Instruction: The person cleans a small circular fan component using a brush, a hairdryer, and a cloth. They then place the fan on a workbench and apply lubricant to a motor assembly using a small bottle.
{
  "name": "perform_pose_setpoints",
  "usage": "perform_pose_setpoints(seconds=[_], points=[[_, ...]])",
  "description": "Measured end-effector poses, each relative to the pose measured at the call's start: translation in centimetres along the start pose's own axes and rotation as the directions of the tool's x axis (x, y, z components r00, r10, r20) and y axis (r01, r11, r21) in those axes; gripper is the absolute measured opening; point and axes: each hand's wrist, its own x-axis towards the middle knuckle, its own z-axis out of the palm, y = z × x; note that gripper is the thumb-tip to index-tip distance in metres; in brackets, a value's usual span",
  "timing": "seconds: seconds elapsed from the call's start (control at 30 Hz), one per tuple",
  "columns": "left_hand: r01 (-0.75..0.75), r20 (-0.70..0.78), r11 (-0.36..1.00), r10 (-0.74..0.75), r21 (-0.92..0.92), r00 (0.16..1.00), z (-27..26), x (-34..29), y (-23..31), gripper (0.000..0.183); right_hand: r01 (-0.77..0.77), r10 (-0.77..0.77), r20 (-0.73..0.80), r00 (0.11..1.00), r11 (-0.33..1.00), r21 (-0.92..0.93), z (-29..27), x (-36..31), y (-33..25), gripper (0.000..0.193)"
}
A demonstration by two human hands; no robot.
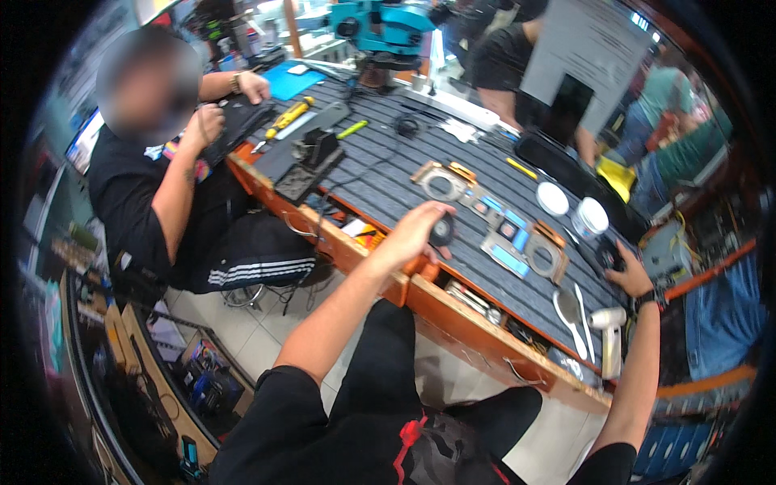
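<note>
Over the table (505, 174), pinching a round black part (441, 231) in left hand (414, 233); farther right, clasping a dark part (609, 255) in half-curled right hand (633, 277)

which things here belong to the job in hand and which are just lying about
Likely part of the job:
- black round part, in the left hand
- dark round part, at the right hand
- metal plate with two rings, between the hands

Seemingly lying about:
- white tub
- white round disc
- cream dryer-shaped tool
- yellow stick

ribbed, matt grey worktop (489, 170)
</note>
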Motion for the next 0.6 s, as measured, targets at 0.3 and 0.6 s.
perform_pose_setpoints(seconds=[0.3, 0.6], points=[[-0.202, -0.05, 0.713, 0.316, 0.671, 0.947, -0.4, -0.9, 3.4, 0.027, 0.023, -0.025, -0.048, 0.999, 0.999, -0.033, -0.7, 0.6, -0.8, 0.096], [-0.314, 0.019, 0.525, 0.492, 0.791, 0.87, -3.5, -1.1, 1.0, 0.056, -0.025, 0.004, -0.204, 0.979, 0.995, -0.099, -3.2, -1.9, 0.6, 0.096]])
